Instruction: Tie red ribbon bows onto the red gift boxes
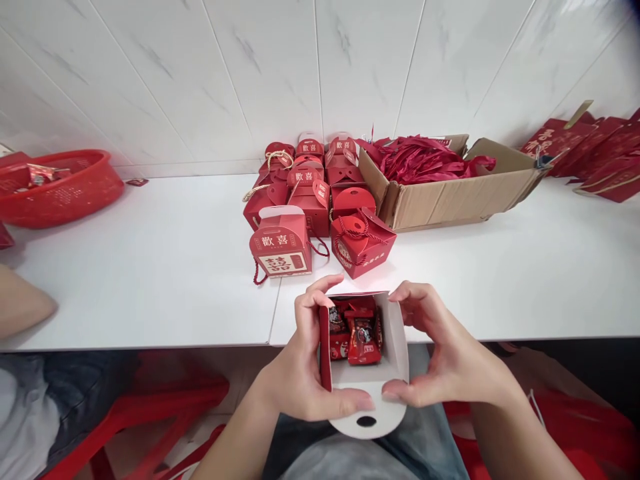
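I hold an open red gift box (pixel 367 390) with a white inside over my lap, just below the table's front edge. My left hand (pixel 303 363) grips its left wall, thumb on the near flap. My right hand (pixel 445 357) wraps round its right side, thumb meeting the other thumb on that flap. Red wrapped sweets (pixel 359 331) lie inside the box. Beyond it on the white table (pixel 165 267) stands a cluster of closed red gift boxes (pixel 313 200) with cord handles.
A cardboard carton (pixel 460 190) full of red ribbons sits at the back right, with flat red boxes (pixel 595 157) further right. A red basket (pixel 63 187) is at the far left. Another person's arm (pixel 23 300) rests on the left edge. Red stools (pixel 150 413) stand under the table.
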`<control>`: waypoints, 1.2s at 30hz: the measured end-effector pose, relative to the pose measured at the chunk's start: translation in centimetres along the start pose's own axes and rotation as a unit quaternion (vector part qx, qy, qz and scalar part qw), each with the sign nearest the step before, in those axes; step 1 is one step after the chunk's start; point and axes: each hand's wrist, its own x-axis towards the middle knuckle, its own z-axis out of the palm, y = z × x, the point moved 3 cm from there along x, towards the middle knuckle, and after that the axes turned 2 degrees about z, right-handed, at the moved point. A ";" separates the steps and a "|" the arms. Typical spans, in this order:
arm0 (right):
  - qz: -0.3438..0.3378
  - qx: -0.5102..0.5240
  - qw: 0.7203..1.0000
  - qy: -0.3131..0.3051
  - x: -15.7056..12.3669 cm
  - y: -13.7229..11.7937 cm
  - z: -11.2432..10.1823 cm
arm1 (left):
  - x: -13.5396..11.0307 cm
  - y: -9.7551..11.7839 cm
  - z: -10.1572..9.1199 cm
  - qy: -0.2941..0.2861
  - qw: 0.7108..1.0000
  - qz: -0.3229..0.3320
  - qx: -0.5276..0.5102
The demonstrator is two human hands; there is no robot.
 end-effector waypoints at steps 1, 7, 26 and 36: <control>-0.003 -0.001 1.000 0.000 -0.1 0.0 0.0 | -0.1 0.0 0.0 -0.002 1.000 0.000 0.000; 0.007 -0.031 1.000 -0.002 -0.6 0.2 -0.1 | -0.1 0.0 0.0 0.001 0.999 0.022 0.029; -0.006 -0.019 1.000 -0.014 -0.7 0.0 -0.1 | -0.1 0.0 -0.1 -0.001 1.000 -0.012 -0.012; -0.057 -0.200 0.977 0.053 0.4 1.7 1.0 | 0.8 -1.4 0.2 0.048 0.989 -0.048 -0.129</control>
